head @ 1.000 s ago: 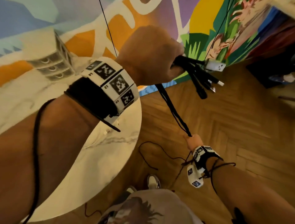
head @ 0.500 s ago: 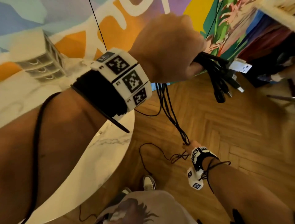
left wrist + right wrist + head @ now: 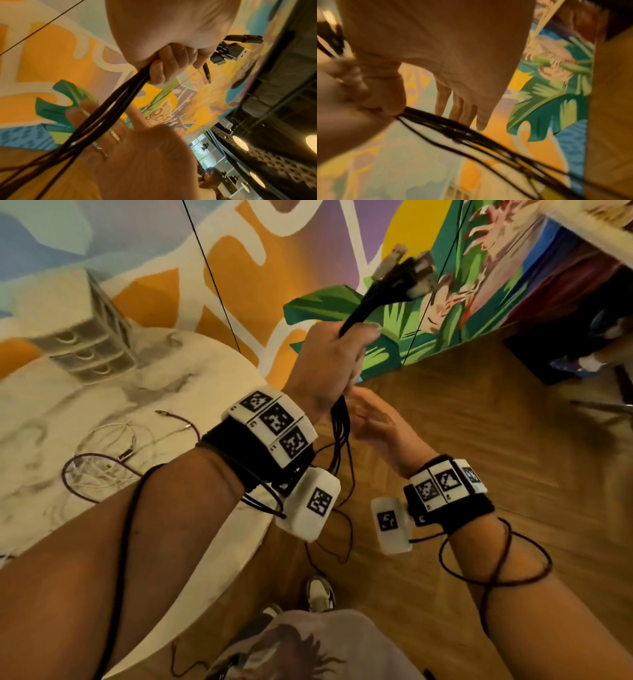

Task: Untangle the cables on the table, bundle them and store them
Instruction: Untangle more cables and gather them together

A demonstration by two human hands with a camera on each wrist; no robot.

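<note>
My left hand (image 3: 337, 361) grips a bundle of black cables (image 3: 373, 299) above the wooden floor, right of the table. Their plugs (image 3: 407, 272) fan out upward. In the left wrist view its fingers (image 3: 169, 63) curl round the black cables (image 3: 109, 108), and the plugs (image 3: 229, 51) stick out past the fist. The loose strands (image 3: 342, 440) hang below the fist toward the floor. My right hand (image 3: 371, 419) is just under the left, with straight fingers (image 3: 462, 109) beside the black cables (image 3: 453, 129) and holding nothing. Its open palm (image 3: 142, 155) lies behind the strands.
A round white marble table (image 3: 41, 405) stands at the left, with a tangle of white cables (image 3: 113, 440), a dark red cable (image 3: 89, 460) and a small drawer unit (image 3: 89, 347) on it. A painted wall is behind. Wooden floor (image 3: 479, 412) and my shoes (image 3: 320, 594) lie below.
My left hand has come down and turned, so the plugs now point up. My right hand has risen from low on the strands to just under the left and has opened.
</note>
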